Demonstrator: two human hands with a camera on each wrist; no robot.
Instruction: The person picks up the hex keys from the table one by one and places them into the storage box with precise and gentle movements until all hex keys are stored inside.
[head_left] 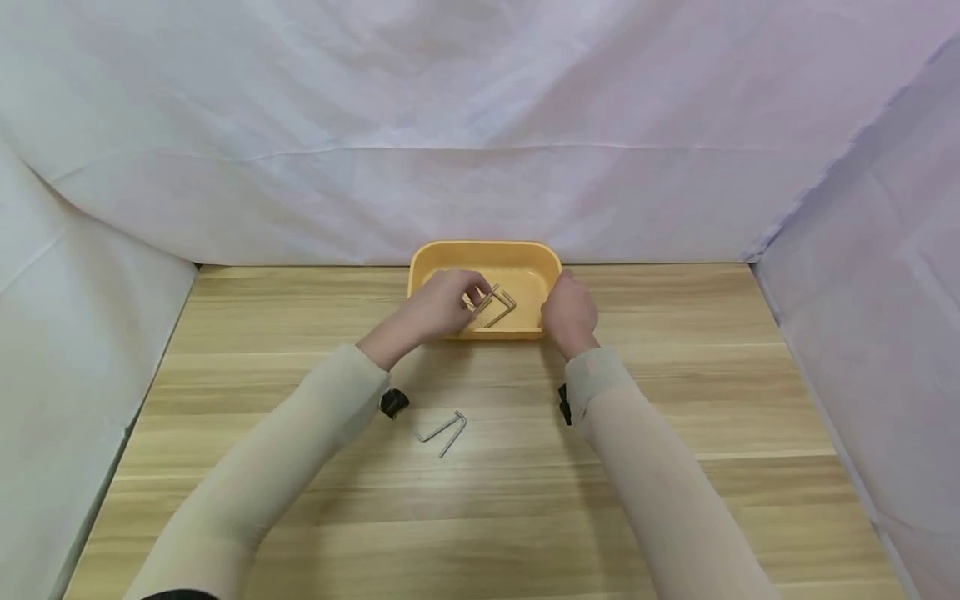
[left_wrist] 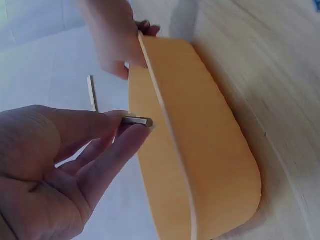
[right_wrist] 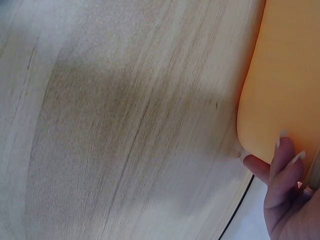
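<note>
While left hand (head_left: 442, 307) pinches one hex key (left_wrist: 137, 121) | right hand (head_left: 570, 315) grips one tray (head_left: 487, 258) (yellow)

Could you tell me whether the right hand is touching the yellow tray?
Touching: the right wrist view shows the right hand's fingers pressed against the tray wall.

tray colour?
Orange-yellow plastic tray, plain, no pattern. Left wrist view shows it best.

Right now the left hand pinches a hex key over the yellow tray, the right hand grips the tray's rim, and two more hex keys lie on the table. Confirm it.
Not quite: only one hex key lies on the table, as the head view shows. The rest stands: the left hand pinches a hex key over the yellow tray, and the right hand grips its rim.
</note>
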